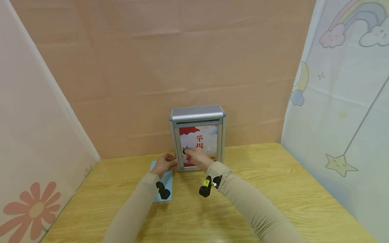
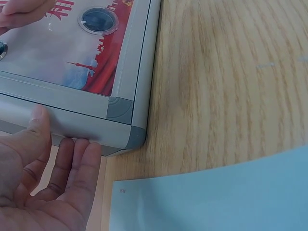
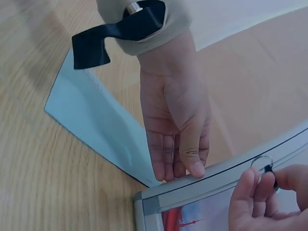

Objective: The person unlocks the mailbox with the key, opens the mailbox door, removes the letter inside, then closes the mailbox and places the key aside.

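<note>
A grey metal report box (image 1: 197, 111) stands upright against the back wall, with a slot near its top and a printed red-and-white front. My right hand (image 1: 197, 157) is at the left part of its front and pinches a small black-headed key (image 3: 270, 174) with a metal ring (image 3: 261, 162). The key's tip is hidden behind the fingers. On the box's left side rests my left hand (image 2: 53, 178), its thumb at the front edge and its fingertips against the side wall. A round metal lock (image 2: 2, 50) shows partly at the left wrist view's edge.
A light blue sheet (image 2: 216, 202) lies on the wooden table (image 1: 258, 189), left of the box and partly under my left forearm. Black wrist cameras are strapped to both wrists. Printed cloth walls (image 1: 337, 128) stand at both sides.
</note>
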{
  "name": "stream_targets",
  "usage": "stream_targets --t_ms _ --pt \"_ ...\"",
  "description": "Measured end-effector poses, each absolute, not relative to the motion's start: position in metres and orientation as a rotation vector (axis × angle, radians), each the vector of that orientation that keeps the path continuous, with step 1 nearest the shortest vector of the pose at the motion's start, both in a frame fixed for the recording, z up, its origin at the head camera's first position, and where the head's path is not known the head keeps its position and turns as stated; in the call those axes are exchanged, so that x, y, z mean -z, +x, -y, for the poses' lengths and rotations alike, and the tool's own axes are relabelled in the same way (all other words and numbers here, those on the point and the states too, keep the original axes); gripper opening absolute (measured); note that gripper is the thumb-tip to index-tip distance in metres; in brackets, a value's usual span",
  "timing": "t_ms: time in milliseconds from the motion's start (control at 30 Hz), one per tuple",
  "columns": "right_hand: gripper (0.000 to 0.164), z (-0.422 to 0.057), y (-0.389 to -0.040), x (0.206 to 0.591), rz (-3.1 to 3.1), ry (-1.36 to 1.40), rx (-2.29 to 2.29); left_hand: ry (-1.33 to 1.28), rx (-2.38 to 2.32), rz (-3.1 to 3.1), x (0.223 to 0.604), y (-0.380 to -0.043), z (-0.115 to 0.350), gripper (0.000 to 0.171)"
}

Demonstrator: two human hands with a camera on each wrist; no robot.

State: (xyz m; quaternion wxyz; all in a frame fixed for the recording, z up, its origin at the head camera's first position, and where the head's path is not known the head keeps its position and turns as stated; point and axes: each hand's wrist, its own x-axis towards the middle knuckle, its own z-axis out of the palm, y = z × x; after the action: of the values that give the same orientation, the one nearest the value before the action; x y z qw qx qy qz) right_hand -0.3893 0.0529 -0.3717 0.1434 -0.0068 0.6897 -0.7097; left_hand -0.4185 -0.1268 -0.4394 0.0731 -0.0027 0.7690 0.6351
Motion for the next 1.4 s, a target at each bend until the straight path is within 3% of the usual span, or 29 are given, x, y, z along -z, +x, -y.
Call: stream_targets --t_ms 1067,1400 --pt "0.029 -0.049 -0.393 0.375 -1.970 -0.016 2.045 -0.003 -1.892 -2.332 0.438 -0.423 0.132 0.022" --pt "0.027 -0.061 -0.380 0.377 -2.051 -0.092 1.932 0.029 -1.872 -2.342 0.436 -0.419 0.130 0.022"
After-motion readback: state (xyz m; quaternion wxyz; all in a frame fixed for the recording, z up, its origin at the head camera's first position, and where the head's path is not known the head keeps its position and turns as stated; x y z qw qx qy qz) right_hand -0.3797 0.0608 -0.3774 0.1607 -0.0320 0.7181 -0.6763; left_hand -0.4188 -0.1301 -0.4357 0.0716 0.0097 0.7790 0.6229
